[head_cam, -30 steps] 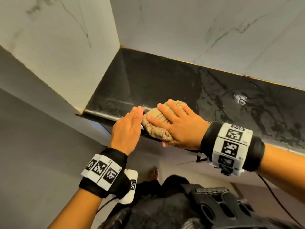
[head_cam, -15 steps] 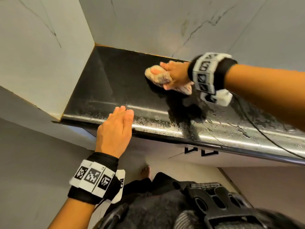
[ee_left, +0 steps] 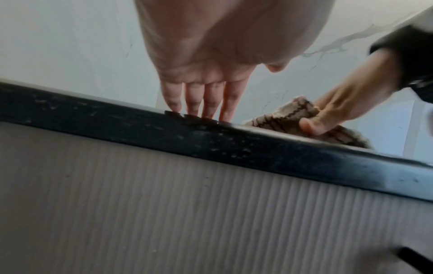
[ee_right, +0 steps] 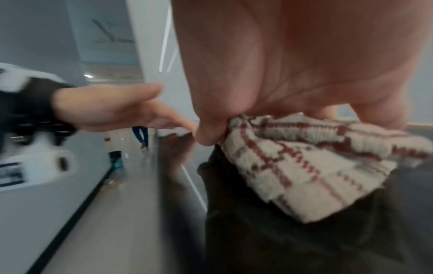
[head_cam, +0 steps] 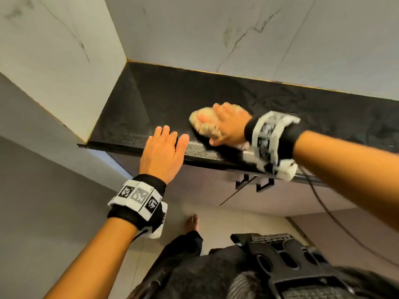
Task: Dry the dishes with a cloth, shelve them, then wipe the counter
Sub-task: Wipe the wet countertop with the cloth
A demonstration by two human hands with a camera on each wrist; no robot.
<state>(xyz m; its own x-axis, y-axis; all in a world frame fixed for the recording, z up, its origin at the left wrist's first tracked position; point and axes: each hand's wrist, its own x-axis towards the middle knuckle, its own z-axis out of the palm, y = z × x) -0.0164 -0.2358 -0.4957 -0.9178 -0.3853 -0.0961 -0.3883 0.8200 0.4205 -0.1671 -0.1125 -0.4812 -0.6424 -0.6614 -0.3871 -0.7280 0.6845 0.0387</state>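
A beige cloth [head_cam: 201,124] with red stripes lies bunched on the black counter [head_cam: 151,100], close to its front edge. My right hand [head_cam: 218,119] presses down on it, the thumb curled round its near side, as the left wrist view shows around the cloth [ee_left: 288,115]. In the right wrist view the thumb pinches the cloth [ee_right: 304,163] against the palm. My left hand [head_cam: 170,137] lies flat with straight fingers [ee_left: 201,109] on the counter's front edge [ee_left: 257,148], just left of the cloth, holding nothing. No dishes are in view.
White marbled walls close the counter at the left [head_cam: 64,72] and the back [head_cam: 259,39]. Ribbed cabinet fronts with black handles [head_cam: 254,182] sit below the edge. A cable [head_cam: 323,212] hangs from my right wrist. My bare foot [head_cam: 192,221] is on the floor.
My right hand swept the cloth from the front edge to the back of the counter, then back forward near my left hand. The left hand stayed at the front edge.
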